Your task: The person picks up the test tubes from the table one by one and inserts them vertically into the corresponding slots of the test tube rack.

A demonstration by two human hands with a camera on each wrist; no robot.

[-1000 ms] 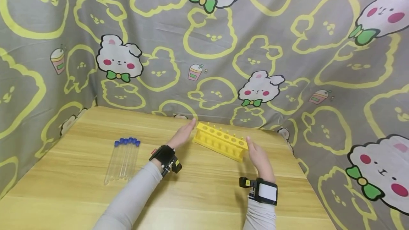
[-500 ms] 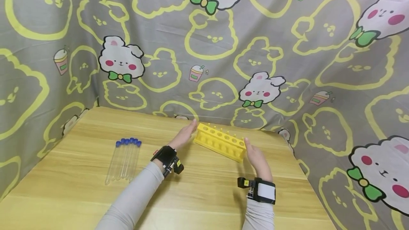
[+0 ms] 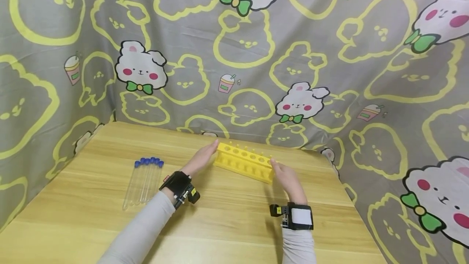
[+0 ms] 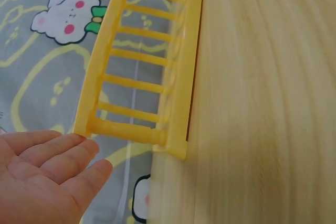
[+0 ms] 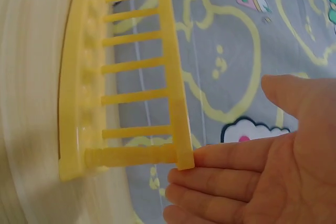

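Observation:
A yellow test tube rack (image 3: 244, 166) stands upright on the wooden table, with a row of round holes along its top. My left hand (image 3: 201, 159) is at the rack's left end, its straight fingertips touching the corner of the top bar; the left wrist view shows that hand (image 4: 47, 177) with the fingers extended. At the opposite end, my right hand (image 3: 288, 180) has straight fingers against the top bar's edge. Seen from the right wrist, the right hand (image 5: 252, 182) has its thumb held away from the rack. Neither hand curls round it.
Several clear test tubes (image 3: 143, 184) with blue caps lie side by side on the table (image 3: 220, 223), left of my left arm. A grey patterned curtain (image 3: 194, 44) surrounds the table's back and sides, close behind the rack.
Both hands have moved left, and the rack has shifted left between them, mostly in the last half second. The test tubes stay where they lie.

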